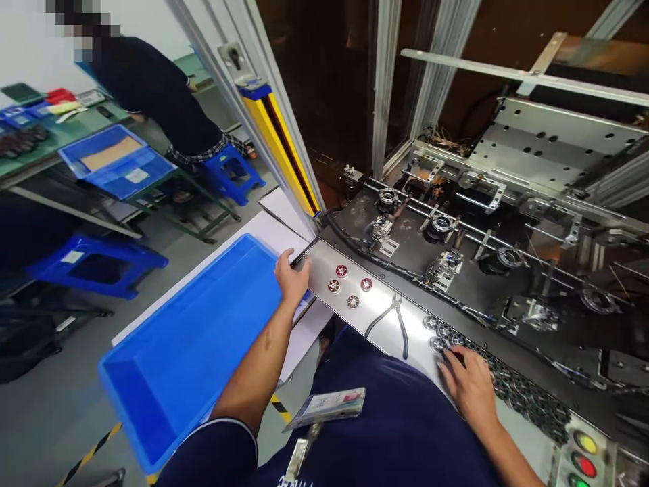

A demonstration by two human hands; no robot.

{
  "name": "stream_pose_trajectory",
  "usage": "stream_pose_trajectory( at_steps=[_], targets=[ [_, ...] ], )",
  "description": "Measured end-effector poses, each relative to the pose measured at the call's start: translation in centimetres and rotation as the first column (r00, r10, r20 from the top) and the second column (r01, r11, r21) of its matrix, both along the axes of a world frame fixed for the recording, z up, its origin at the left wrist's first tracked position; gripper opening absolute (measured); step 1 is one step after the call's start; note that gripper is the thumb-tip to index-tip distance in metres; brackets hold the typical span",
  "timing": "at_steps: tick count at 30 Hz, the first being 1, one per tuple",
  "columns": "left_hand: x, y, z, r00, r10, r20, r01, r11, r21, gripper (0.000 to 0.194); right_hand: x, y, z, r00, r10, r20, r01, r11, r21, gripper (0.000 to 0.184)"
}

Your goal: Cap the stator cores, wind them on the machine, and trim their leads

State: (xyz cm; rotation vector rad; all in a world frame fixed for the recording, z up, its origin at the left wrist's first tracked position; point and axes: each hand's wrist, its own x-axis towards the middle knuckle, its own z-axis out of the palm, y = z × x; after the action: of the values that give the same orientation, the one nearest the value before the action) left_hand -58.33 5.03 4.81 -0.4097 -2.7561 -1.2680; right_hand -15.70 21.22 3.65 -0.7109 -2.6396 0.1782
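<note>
My left hand (293, 276) is at the left end of a metal ledge (318, 269), beside a blue bin, with thumb and fingers apart and nothing in them. My right hand (471, 387) rests low over the ledge's right part, fingers apart and slightly bent. Its fingertips are at a small round metal part (439, 344), and I cannot tell if they touch it. Many similar dark round parts (530, 399) lie packed together past this hand. Between my hands are a pair of pliers (397, 308) with spread handles and several round parts with red or brown faces (341, 271).
The large blue bin (203, 325) stands left of me. Behind the ledge is a machine bed (355, 210) with fixtures and rods. A yellow light-curtain post (281, 149) rises at its left corner. Coloured buttons (583, 463) sit at lower right. A co-worker (152, 95) is at upper left.
</note>
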Motion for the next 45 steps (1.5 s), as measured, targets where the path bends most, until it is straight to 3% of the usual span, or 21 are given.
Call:
stream_pose_trajectory(
  at_steps=[4,8,11,14,17,20,22,24,28,34,39,42,45],
  targets=[
    [5.9,0.4,3.1,0.983,-0.182,-0.002,0.181,0.976,0.123,0.04,-1.5,-0.3,-0.3,0.998,0.022,0.065,-0.024,0.999,0.034,0.027],
    [11.4,0.8,5.7,0.904,-0.413,0.109,0.383,0.897,0.221,0.038,-2.5,0.0,0.9,0.981,0.145,0.127,-0.146,0.989,-0.002,0.017],
    [13.9,1.3,6.9,0.793,-0.556,0.247,0.478,0.821,0.313,0.036,-3.4,0.7,1.7,0.967,0.224,0.12,-0.222,0.974,-0.034,0.014],
    [15.5,2.3,7.5,0.618,-0.672,0.408,0.52,0.738,0.43,0.033,-4.6,1.3,2.8,0.952,0.302,0.045,-0.299,0.952,-0.066,0.016],
    [16.8,3.5,7.6,0.379,-0.744,0.551,0.466,0.668,0.58,0.042,-6.4,1.5,5.2,0.933,0.347,-0.094,-0.356,0.929,-0.101,0.009],
    [17.7,4.2,8.1,0.133,-0.781,0.61,0.322,0.616,0.719,0.057,-8.5,1.2,8.6,0.89,0.374,-0.26,-0.417,0.899,-0.134,0.016],
    [18.1,4.3,8.8,0.029,-0.798,0.602,0.211,0.594,0.777,0.064,-9.9,0.8,10.9,0.853,0.384,-0.353,-0.454,0.88,-0.139,0.021],
    [18.2,4.2,9.4,-0.015,-0.813,0.583,0.112,0.578,0.809,0.067,-10.8,0.4,12.5,0.822,0.38,-0.424,-0.473,0.87,-0.138,0.022],
    [18.3,3.9,10.5,-0.013,-0.834,0.551,-0.02,0.551,0.834,0.066,-11.7,-0.3,13.7,0.785,0.365,-0.501,-0.485,0.865,-0.129,0.023],
    [18.8,4.0,10.8,0.219,-0.839,0.498,-0.046,0.5,0.864,0.05,-11.6,-0.4,13.6,0.786,0.375,-0.492,-0.477,0.874,-0.096,0.038],
    [18.6,4.0,10.6,0.269,-0.828,0.491,-0.016,0.506,0.862,0.057,-11.7,-0.5,13.8,0.782,0.342,-0.521,-0.433,0.9,-0.058,0.041],
    [18.0,3.8,11.0,0.263,-0.829,0.494,0.036,0.52,0.853,0.054,-11.6,0.3,14.6,0.815,0.346,-0.465,-0.505,0.817,-0.277,0.027],
    [17.3,3.5,11.3,0.256,-0.866,0.43,0.131,0.472,0.872,0.049,-11.6,1.9,15.3,0.863,0.366,-0.349,-0.506,0.633,-0.587,0.021]
  ],
)
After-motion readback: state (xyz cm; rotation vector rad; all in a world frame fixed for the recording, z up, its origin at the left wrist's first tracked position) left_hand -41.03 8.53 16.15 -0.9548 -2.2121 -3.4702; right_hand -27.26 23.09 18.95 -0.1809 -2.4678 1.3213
